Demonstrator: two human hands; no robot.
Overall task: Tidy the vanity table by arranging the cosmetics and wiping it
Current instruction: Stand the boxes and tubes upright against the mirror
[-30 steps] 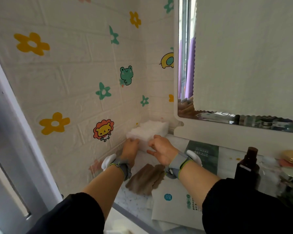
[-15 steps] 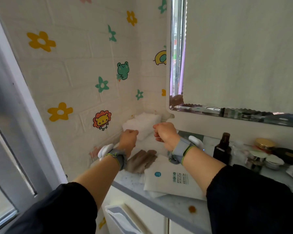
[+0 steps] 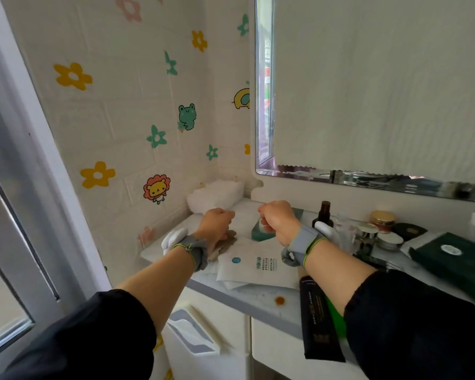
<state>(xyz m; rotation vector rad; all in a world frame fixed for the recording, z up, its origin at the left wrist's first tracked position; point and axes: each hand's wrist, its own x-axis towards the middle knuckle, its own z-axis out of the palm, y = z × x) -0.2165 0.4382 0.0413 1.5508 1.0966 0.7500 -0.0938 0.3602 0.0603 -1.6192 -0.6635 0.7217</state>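
My left hand [image 3: 215, 222] and my right hand [image 3: 276, 219] are held up as fists side by side over the back left of the vanity table [image 3: 261, 303]. Each pinches an edge of what looks like a thin white tissue [image 3: 246, 218] stretched between them. A soft white tissue pack [image 3: 215, 194] lies in the corner just behind. Below my hands are a brown cloth [image 3: 226, 244], a white mask packet [image 3: 258, 266] and a small green box [image 3: 262, 233]. A dark pump bottle [image 3: 324, 213] and several jars [image 3: 381, 219] stand further right.
A long black box [image 3: 317, 319] overhangs the front edge beside an orange stain [image 3: 279, 300]. A dark green box [image 3: 455, 256] lies at the right. The mirror [image 3: 368, 91] rises behind, a sticker-covered wall and a window frame [image 3: 39, 160] on the left, a white bin [image 3: 192, 335] below.
Both hands have drawn back and up from the white pack, closed into pinches and moved apart. The view has pulled back, so more of the table and its front edge shows.
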